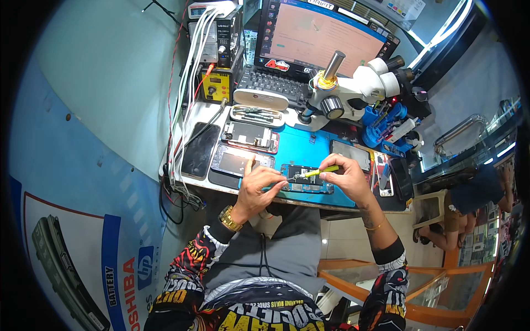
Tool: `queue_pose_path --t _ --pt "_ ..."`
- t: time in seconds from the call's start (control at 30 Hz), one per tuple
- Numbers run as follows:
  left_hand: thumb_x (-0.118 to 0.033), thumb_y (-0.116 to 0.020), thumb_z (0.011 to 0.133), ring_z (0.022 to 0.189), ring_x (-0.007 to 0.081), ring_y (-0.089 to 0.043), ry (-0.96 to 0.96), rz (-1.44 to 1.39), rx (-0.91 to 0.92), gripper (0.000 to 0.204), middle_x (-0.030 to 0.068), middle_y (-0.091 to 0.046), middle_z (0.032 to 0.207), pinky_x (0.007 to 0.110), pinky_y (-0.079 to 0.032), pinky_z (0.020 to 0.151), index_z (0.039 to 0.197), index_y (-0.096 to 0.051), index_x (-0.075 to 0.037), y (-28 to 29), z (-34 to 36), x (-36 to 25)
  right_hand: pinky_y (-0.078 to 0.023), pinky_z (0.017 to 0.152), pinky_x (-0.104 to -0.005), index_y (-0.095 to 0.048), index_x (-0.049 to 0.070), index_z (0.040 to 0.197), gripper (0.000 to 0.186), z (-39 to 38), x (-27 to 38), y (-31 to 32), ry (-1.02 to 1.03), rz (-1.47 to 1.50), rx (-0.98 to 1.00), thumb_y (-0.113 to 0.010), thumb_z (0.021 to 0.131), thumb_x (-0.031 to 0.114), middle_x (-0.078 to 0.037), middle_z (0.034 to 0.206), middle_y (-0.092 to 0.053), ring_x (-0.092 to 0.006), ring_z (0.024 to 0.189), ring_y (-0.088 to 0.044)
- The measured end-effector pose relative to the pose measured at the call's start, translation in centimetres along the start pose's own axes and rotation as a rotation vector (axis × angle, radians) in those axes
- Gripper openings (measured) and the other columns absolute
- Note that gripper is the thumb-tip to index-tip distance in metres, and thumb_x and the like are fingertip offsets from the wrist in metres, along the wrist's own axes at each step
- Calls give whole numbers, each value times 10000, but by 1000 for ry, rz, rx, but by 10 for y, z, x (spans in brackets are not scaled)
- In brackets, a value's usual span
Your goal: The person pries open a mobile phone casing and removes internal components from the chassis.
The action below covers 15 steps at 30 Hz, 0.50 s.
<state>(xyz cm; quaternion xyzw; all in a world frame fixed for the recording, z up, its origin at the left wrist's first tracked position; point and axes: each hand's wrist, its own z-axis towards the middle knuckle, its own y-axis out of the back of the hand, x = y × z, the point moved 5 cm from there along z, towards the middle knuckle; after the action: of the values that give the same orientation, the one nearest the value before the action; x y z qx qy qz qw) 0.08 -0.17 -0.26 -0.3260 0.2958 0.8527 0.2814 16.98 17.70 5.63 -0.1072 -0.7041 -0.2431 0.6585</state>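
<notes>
An opened smartphone (307, 187) lies on a blue work mat (292, 144), with its black battery and boards exposed. My right hand (349, 179) is closed round a slim yellow-handled tool (320, 171), probably a screwdriver. The tool's thin end points left over the phone. My left hand (258, 188) rests at the phone's left end, thumb and index finger pinched close to the tool's tip. Whatever lies between those fingertips is too small to make out. Beside this hand sit a phone screen part (241, 160) and, behind it, an opened red-edged phone (250, 137).
A microscope (332, 105) stands behind the mat, before a keyboard (273, 80) and monitor (326, 33). A power supply (216, 83) with hanging cables is at left. Blue tool holders (386, 124) stand at right. Another person (477, 193) sits at far right.
</notes>
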Motion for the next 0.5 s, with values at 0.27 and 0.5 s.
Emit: queue_pose_path --t 0.27,0.5 --pt "-147 -822 869 899 180 -721 15 -5 -39 52 10 -773 891 572 -288 1181 900 -790 -120 0 0 2 -464 662 -182 -715 2 1041 129 -1 -4 1 -22 9 -14 -760 923 28 8 966 -656 -23 795 -588" --pt "-150 -820 873 890 183 -716 28 -10 -44 54 13 -769 900 580 -287 1184 906 -788 -121 2 -1 3 -512 760 -208 -702 -1 1037 133 1 -4 2 -46 14 -11 -743 912 -20 -14 1006 -640 -70 872 -623"
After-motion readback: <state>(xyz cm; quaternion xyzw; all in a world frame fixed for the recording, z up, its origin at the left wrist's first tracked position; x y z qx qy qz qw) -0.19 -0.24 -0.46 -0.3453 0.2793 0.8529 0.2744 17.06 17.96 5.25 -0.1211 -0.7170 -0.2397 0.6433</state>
